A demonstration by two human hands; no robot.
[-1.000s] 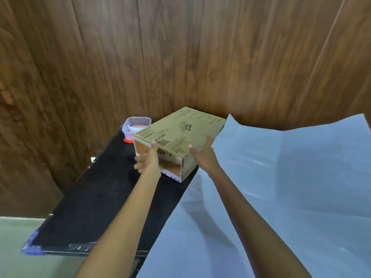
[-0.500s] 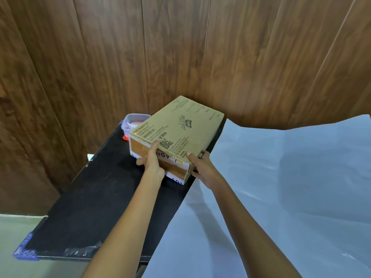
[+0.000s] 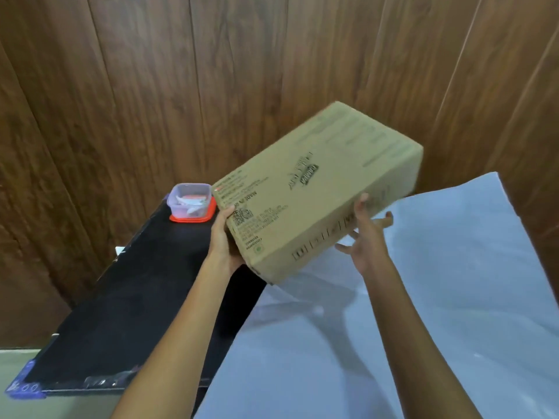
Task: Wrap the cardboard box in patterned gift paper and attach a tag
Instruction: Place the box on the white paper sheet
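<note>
Blurred cardboard box (image 3: 317, 189) aloft, left hand (image 3: 222, 240) gripping its end, fingers hidden, right hand (image 3: 367, 240) seemingly splayed underneath

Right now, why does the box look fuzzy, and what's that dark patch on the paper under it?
Head view: the cardboard box is motion-blurred, so its print smears. Head view: the dark patch is shadow cast on the paper. Head view: the wall planks bow from the wide lens.

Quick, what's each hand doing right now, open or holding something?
Left hand: grips the cardboard box at its near end.
Right hand: open, fingers spread, steadying the box's side.
</note>
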